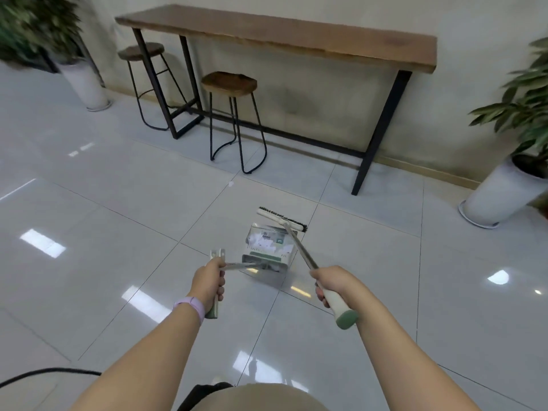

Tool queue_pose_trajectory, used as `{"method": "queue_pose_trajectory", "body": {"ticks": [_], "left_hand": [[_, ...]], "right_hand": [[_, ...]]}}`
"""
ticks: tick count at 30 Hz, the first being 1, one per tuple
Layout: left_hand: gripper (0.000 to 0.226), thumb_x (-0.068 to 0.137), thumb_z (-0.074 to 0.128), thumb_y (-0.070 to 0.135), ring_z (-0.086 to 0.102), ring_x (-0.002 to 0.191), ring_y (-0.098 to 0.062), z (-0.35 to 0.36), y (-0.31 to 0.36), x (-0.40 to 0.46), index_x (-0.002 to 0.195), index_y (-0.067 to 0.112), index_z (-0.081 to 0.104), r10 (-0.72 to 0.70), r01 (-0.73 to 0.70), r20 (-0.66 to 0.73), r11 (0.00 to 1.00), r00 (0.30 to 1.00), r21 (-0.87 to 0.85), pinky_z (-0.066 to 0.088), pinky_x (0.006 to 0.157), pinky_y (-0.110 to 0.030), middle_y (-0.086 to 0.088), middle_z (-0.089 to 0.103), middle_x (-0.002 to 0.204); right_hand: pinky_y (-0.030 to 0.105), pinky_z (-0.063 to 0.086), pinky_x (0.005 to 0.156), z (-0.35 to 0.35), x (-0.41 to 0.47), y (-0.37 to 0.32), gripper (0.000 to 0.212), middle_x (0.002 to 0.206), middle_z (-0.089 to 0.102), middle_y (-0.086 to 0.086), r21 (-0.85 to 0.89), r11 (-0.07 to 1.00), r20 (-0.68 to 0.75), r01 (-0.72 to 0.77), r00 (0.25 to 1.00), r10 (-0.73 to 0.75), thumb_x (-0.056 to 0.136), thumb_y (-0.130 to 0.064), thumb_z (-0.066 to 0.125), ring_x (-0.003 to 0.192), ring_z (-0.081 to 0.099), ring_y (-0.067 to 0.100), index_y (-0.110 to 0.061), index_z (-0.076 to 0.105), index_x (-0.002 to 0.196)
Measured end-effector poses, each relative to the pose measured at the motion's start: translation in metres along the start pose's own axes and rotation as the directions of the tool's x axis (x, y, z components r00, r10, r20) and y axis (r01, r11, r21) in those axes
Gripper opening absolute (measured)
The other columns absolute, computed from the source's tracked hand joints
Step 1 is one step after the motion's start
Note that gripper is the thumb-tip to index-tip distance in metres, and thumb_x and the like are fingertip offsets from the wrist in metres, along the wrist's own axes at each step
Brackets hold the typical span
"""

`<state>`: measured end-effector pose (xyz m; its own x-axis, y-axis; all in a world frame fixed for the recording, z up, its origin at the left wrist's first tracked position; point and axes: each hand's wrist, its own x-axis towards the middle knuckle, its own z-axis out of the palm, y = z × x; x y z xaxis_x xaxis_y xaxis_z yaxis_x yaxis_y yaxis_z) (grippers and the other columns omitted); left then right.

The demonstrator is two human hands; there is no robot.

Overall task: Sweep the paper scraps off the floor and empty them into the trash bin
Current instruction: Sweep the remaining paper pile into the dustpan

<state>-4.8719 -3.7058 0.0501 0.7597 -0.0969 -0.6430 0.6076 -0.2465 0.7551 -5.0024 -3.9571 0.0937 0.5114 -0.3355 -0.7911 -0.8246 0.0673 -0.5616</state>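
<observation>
My left hand (209, 280) grips the handle of a clear dustpan (268, 254) that rests on the tiled floor in front of me. White paper scraps (271, 243) lie inside the pan. My right hand (329, 281) holds the white and green grip of a broom whose metal shaft (299, 247) runs forward over the pan. The broom head (281, 218), white with dark bristles, sits just beyond the pan's far edge. One small white scrap (231, 183) lies on the floor farther ahead. No trash bin is in view.
A long wooden bar table (275, 34) on black legs stands against the wall, with two stools (229, 84) under its left part. Potted plants in white pots stand at the left (86, 84) and right (501, 194). A black cable (47, 373) crosses the floor near my feet.
</observation>
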Motion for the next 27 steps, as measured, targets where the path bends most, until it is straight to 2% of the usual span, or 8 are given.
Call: {"method": "queue_pose_trajectory", "body": {"ticks": [6, 9, 12, 17, 22, 27], "left_hand": [[0.019, 0.082, 0.055, 0.027, 0.027, 0.045, -0.017, -0.028, 0.078, 0.032, 0.072, 0.015, 0.045, 0.159, -0.159, -0.001, 0.986, 0.987, -0.042, 0.025, 0.048, -0.026, -0.001, 0.034, 0.054], [0.019, 0.082, 0.055, 0.026, 0.025, 0.045, -0.017, -0.055, 0.123, 0.054, 0.071, 0.016, 0.044, 0.190, -0.193, -0.034, 0.970, 0.981, -0.146, 0.024, 0.048, -0.026, 0.000, 0.032, 0.054], [0.017, 0.081, 0.056, 0.027, 0.024, 0.046, -0.018, -0.083, 0.164, 0.075, 0.073, 0.015, 0.046, 0.224, -0.239, -0.091, 0.944, 0.970, -0.226, 0.025, 0.048, -0.026, 0.000, 0.032, 0.056], [0.021, 0.082, 0.057, 0.029, 0.027, 0.047, -0.018, -0.128, 0.228, 0.106, 0.072, 0.013, 0.049, 0.344, -0.376, -0.177, 0.906, 0.922, -0.196, 0.025, 0.047, -0.026, -0.002, 0.034, 0.055], [0.021, 0.083, 0.056, 0.027, 0.027, 0.047, -0.019, -0.173, 0.311, 0.142, 0.072, 0.012, 0.048, 0.427, -0.490, -0.300, 0.854, 0.853, -0.178, 0.025, 0.046, -0.027, -0.002, 0.035, 0.055], [0.022, 0.080, 0.054, 0.028, 0.025, 0.046, -0.019, -0.207, 0.401, 0.187, 0.071, 0.013, 0.042, 0.443, -0.567, -0.455, 0.804, 0.772, -0.179, 0.025, 0.047, -0.027, -0.001, 0.033, 0.053]], "right_hand": [[0.024, 0.040, 0.042, 0.042, 0.009, -0.108, 0.022, 0.045, 0.049, 0.007, 0.047, 0.992, -0.052, 0.113, 0.993, -0.111, 0.097, -0.025, 0.057, 0.041, 0.045, 0.021, -0.003, 0.053, 0.094], [0.026, 0.040, 0.043, 0.072, 0.009, -0.174, 0.017, 0.045, 0.050, 0.008, 0.102, 0.977, -0.073, 0.189, 0.980, -0.183, 0.097, -0.019, 0.056, 0.039, 0.045, 0.021, -0.002, 0.055, 0.099], [0.023, 0.039, 0.040, 0.104, 0.011, -0.240, 0.010, 0.050, 0.050, 0.009, 0.149, 0.949, -0.090, 0.278, 0.959, -0.267, 0.097, -0.012, 0.055, 0.037, 0.044, 0.019, -0.002, 0.054, 0.094], [0.027, 0.042, 0.045, 0.140, 0.020, -0.346, 0.010, 0.059, 0.052, 0.010, 0.123, 0.918, -0.059, 0.376, 0.926, -0.372, 0.094, -0.011, 0.055, 0.044, 0.047, 0.019, -0.002, 0.054, 0.099], [0.019, 0.040, 0.034, 0.152, 0.030, -0.473, 0.002, 0.058, 0.050, 0.006, 0.130, 0.907, 0.082, 0.400, 0.907, -0.412, 0.096, -0.006, 0.054, 0.033, 0.045, 0.011, -0.006, 0.054, 0.098], [0.018, 0.039, 0.031, 0.165, 0.044, -0.607, 0.006, 0.052, 0.049, 0.002, 0.119, 0.890, 0.258, 0.440, 0.852, -0.456, 0.098, -0.009, 0.053, 0.033, 0.045, 0.009, -0.008, 0.051, 0.104]]}}
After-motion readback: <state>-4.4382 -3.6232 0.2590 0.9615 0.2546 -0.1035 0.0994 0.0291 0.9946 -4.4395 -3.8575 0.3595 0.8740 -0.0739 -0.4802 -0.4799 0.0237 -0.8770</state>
